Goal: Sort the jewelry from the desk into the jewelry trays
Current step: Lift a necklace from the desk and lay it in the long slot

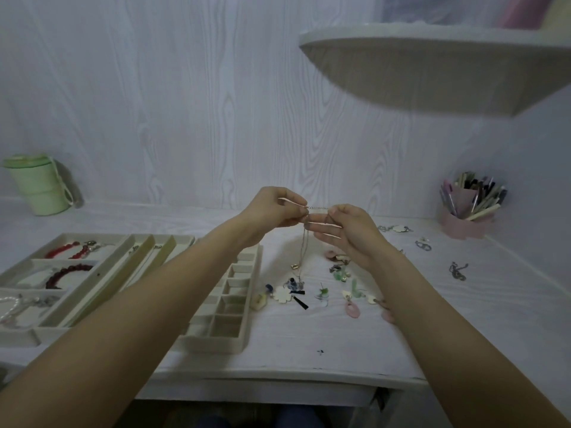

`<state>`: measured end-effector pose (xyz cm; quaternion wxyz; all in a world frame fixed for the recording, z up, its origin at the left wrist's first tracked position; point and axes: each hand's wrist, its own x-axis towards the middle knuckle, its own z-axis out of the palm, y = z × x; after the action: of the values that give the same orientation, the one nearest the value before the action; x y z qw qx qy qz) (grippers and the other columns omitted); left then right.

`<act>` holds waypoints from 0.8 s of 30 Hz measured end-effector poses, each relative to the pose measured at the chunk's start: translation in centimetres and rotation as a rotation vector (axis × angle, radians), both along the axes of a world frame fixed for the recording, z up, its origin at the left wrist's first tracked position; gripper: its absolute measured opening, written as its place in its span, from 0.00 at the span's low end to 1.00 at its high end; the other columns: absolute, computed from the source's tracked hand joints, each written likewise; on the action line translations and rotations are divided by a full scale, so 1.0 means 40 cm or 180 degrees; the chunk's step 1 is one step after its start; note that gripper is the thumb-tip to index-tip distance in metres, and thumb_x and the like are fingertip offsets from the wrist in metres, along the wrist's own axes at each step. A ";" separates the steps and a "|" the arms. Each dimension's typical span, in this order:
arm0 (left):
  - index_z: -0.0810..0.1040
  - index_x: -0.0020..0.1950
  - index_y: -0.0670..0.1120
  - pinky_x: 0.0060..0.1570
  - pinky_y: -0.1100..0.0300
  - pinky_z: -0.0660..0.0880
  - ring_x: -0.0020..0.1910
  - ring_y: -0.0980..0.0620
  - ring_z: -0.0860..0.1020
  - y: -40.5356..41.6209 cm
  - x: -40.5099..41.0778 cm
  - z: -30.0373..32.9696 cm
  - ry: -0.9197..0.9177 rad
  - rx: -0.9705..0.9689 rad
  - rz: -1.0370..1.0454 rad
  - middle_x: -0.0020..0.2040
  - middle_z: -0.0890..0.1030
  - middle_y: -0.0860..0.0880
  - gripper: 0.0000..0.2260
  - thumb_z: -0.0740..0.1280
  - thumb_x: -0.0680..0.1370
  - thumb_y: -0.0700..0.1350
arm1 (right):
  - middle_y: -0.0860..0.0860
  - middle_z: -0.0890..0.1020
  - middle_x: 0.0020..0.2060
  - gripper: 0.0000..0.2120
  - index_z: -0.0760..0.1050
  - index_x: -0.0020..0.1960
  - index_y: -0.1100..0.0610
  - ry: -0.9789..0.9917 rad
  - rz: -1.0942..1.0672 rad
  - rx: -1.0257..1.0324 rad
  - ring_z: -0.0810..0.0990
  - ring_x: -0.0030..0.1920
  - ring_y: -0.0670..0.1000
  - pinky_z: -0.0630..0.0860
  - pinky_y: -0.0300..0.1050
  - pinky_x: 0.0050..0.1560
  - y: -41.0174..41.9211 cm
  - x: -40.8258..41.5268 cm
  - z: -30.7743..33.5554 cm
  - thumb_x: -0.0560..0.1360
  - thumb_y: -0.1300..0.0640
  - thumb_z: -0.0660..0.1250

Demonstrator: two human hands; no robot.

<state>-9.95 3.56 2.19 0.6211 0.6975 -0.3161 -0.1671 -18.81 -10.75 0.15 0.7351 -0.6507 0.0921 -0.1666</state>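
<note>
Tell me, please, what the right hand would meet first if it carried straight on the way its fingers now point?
The right hand points leftward at the left hand, so it would probably meet those fingers first; both hands pinch the necklace chain above the desk. Depth is unclear.

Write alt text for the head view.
Two bare hands, left hand and right hand, pinch a thin chain necklace above a white desk, its loop hanging down. Beige jewelry trays lie left; loose earrings lie scattered right.
</note>
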 end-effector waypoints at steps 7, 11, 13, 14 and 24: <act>0.80 0.46 0.42 0.40 0.68 0.77 0.38 0.55 0.78 0.015 0.003 0.051 -0.0334 0.0342 0.0249 0.40 0.80 0.45 0.02 0.67 0.76 0.38 | 0.60 0.83 0.45 0.10 0.67 0.44 0.60 -0.0169 0.0012 0.0039 0.84 0.46 0.58 0.82 0.47 0.48 0.030 0.020 0.059 0.83 0.62 0.53; 0.80 0.40 0.42 0.42 0.66 0.78 0.36 0.53 0.80 0.034 0.014 0.083 -0.0438 0.0178 0.0306 0.38 0.81 0.43 0.03 0.71 0.73 0.36 | 0.63 0.82 0.46 0.10 0.66 0.44 0.59 -0.0177 0.0044 0.0163 0.84 0.45 0.58 0.83 0.47 0.45 0.045 0.031 0.087 0.83 0.63 0.52; 0.80 0.40 0.41 0.37 0.68 0.77 0.33 0.56 0.80 0.045 0.016 0.100 -0.0401 0.0098 0.0242 0.36 0.81 0.44 0.03 0.71 0.73 0.36 | 0.62 0.82 0.45 0.09 0.65 0.45 0.59 -0.0144 0.0079 0.0181 0.85 0.42 0.57 0.83 0.47 0.43 0.054 0.037 0.102 0.83 0.63 0.52; 0.80 0.41 0.41 0.36 0.69 0.76 0.32 0.57 0.80 0.049 0.016 0.107 -0.0356 0.0072 0.0202 0.35 0.81 0.45 0.02 0.71 0.74 0.36 | 0.61 0.82 0.44 0.09 0.65 0.45 0.59 -0.0132 0.0088 0.0164 0.85 0.40 0.56 0.83 0.46 0.42 0.058 0.040 0.109 0.83 0.62 0.52; 0.80 0.47 0.37 0.36 0.68 0.76 0.34 0.56 0.81 0.073 0.027 0.157 -0.0104 -0.0114 0.0318 0.38 0.83 0.44 0.06 0.70 0.75 0.39 | 0.56 0.80 0.38 0.08 0.67 0.44 0.57 -0.0095 -0.0042 -0.0049 0.75 0.32 0.49 0.77 0.43 0.38 0.083 0.080 0.155 0.81 0.63 0.56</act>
<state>-8.88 6.47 8.46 0.6358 0.7038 -0.2939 -0.1188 -15.62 -7.43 6.34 0.7302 -0.6532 0.0842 -0.1818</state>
